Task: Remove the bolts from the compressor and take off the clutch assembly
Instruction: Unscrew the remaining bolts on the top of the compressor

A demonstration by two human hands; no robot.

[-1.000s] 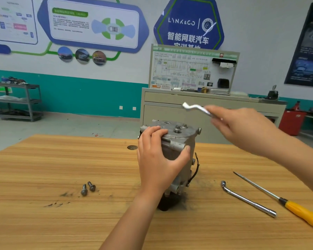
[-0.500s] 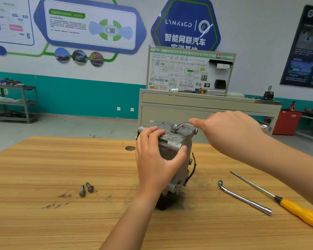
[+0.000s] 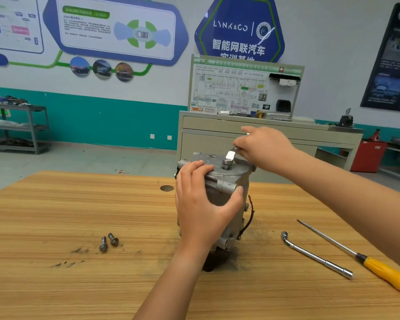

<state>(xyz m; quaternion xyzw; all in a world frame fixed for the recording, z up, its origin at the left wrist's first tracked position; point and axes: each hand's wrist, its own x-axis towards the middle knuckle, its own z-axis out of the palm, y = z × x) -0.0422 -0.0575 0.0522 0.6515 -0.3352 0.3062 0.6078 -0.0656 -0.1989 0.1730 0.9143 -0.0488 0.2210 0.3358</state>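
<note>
The left hand (image 3: 201,204) curls around the one compressor (image 3: 225,181). Above it, the right hand (image 3: 263,147) pinches one wrench (image 3: 230,156) on a bolt (image 3: 226,167). Two loose bolts (image 3: 103,244) lie left of the left hand.

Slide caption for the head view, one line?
Left hand grips the upright grey metal compressor on the wooden table; right hand holds a silver wrench seated on a top bolt.

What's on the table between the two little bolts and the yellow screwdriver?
The compressor, gripped by the left hand, then the bent wrench, as the head view shows.
</note>
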